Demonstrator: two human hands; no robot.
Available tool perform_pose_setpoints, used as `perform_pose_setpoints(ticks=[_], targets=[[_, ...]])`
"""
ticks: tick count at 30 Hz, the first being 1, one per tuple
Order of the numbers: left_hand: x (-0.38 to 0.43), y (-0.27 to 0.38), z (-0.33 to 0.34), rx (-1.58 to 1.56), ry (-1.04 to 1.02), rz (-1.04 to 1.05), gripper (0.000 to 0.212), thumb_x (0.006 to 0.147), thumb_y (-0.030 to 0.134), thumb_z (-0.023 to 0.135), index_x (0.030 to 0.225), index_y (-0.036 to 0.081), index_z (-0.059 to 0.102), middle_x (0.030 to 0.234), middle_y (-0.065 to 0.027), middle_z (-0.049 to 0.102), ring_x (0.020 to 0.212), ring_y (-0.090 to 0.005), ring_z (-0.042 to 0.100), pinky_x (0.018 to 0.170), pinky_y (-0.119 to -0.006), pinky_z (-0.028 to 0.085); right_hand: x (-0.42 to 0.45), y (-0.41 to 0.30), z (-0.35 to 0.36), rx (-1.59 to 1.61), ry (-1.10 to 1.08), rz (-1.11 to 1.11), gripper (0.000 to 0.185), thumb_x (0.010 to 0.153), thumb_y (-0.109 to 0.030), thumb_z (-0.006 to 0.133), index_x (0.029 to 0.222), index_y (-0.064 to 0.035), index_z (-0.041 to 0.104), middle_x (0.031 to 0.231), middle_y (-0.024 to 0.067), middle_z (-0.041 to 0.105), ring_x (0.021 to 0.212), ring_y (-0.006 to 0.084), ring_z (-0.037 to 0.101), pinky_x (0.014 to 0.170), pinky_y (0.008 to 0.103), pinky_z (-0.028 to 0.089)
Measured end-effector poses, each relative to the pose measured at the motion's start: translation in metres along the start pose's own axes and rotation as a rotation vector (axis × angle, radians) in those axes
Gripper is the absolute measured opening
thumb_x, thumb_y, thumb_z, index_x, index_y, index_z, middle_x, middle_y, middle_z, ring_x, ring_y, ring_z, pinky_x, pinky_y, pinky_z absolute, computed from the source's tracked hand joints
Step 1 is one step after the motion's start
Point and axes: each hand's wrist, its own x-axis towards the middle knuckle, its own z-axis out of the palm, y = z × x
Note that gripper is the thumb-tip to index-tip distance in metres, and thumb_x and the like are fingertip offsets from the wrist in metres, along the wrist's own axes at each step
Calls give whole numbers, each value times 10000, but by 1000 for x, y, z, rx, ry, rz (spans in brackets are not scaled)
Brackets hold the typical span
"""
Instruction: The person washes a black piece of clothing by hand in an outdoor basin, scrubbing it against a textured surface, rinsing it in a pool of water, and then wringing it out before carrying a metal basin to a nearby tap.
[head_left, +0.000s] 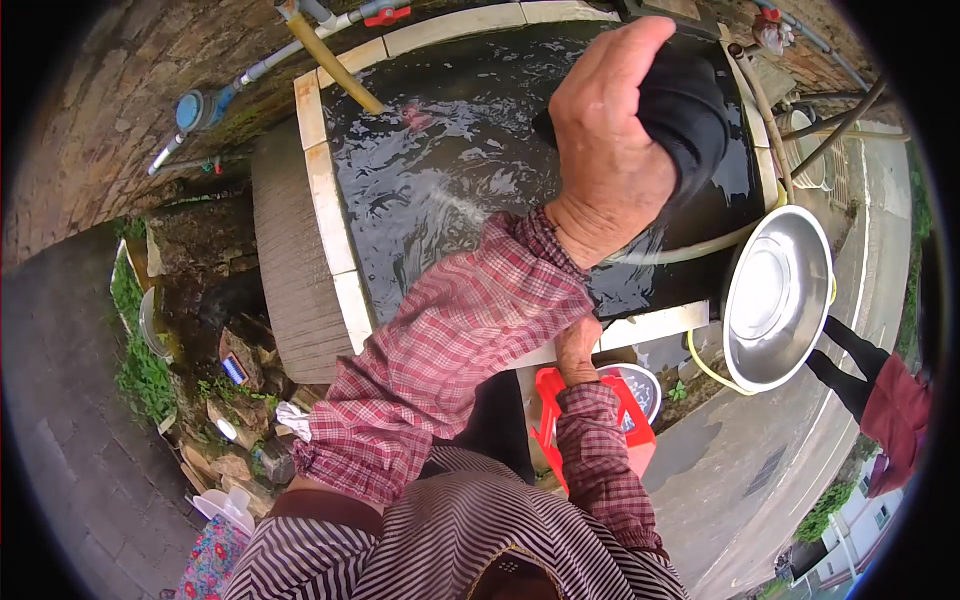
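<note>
My left hand (611, 142) is raised over a tiled water tank (349, 300), closed on a dark, wet black cloth (686, 112) that hangs beside the palm; its fingertips are hidden. Dark rippled water (442, 187) fills the tank. My right hand (579, 349) rests at the tank's near rim, its fingers partly hidden by the left sleeve (480, 300); I cannot tell whether it grips the edge. Below it stands a red plastic stool or basket (550, 420), next to a basin (634, 375) with pale contents.
A steel basin (776, 300) sits tilted at the tank's right corner, near a pale hose (690, 251). A yellowish pipe (334, 64) reaches over the water. A blue-and-white brush (235, 369) lies among stones at left. A person (892, 420) stands on the paving at right.
</note>
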Motion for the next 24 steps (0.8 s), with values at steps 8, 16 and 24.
perform_pose_setpoints(ticks=[8, 16, 24], targets=[[-77, -131, -125, -238, 126, -960, 330, 882, 50, 620, 1210, 32, 585, 1133, -34, 610, 1029, -130, 554, 922, -252, 423, 42, -1, -43, 599, 53, 527, 345, 951, -189, 596, 1229, 15, 604, 922, 63, 675, 797, 105, 610, 750, 236, 493], [-141, -232, -227, 126, -65, -833, 341, 871, 169, 621, 1182, 32, 589, 1086, -110, 663, 986, -232, 618, 866, -324, 457, 183, -18, -18, 70, 138, -22, 412, 846, -337, 697, 1143, -56, 648, 789, 88, 627, 714, 278, 601, 636, 368, 491], [-157, -215, -205, 989, -328, -718, 317, 821, 345, 615, 1020, 99, 646, 838, -181, 673, 857, -417, 624, 762, -452, 493, 209, 25, 62, -272, 197, -377, 377, 868, -362, 645, 1113, -75, 642, 855, 117, 643, 796, 311, 617, 686, 372, 512]])
